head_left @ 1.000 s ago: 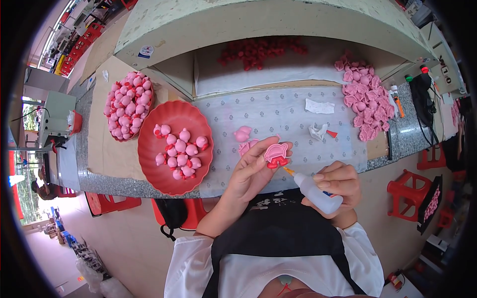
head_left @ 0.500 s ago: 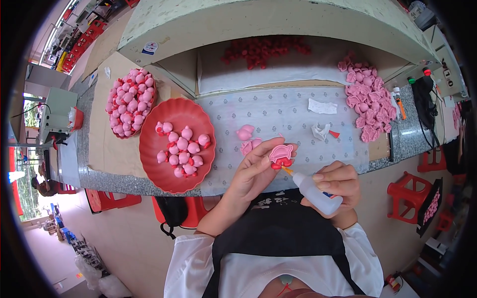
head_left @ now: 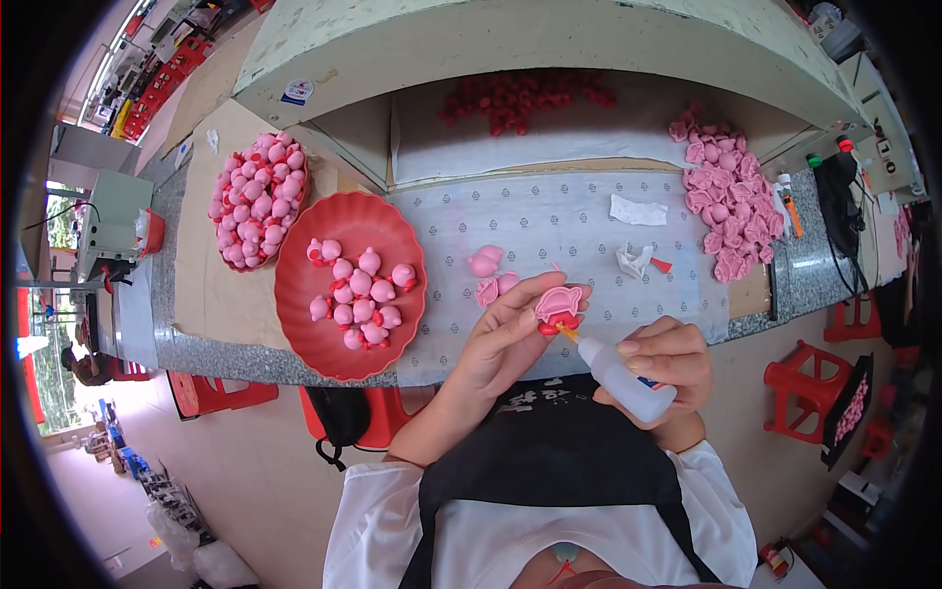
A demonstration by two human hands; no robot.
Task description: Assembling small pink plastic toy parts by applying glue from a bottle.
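My left hand (head_left: pixel 496 342) pinches a hollow pink molded piece (head_left: pixel 559 301) with a raised rim, turned with its open side up. A glossy red part (head_left: pixel 549 328) sits at that piece's lower end; whether the two are joined I cannot tell. In my right hand (head_left: pixel 677 365), fingers wrap round a white squeeze bottle (head_left: pixel 606 369), which is tilted. Its thin orange nozzle (head_left: pixel 568 333) meets the red part. Just beyond my left hand, a rounded pink piece (head_left: pixel 485 260) and an open pink shell (head_left: pixel 488 291) lie on the printed sheet.
Left of the sheet (head_left: pixel 442 334) stands a scalloped red tray (head_left: pixel 299 339) of pink-and-red figures, beside a heaped basket (head_left: pixel 257 201). Loose pink shells (head_left: pixel 728 201) pile up at right. Crumpled paper (head_left: pixel 633 260) lies nearer. Red pieces (head_left: pixel 520 98) fill the back under a shelf (head_left: pixel 549 39).
The nozzle has slid slightly up and left across the red part. Both hands have otherwise stayed nearly in place, keeping their holds.
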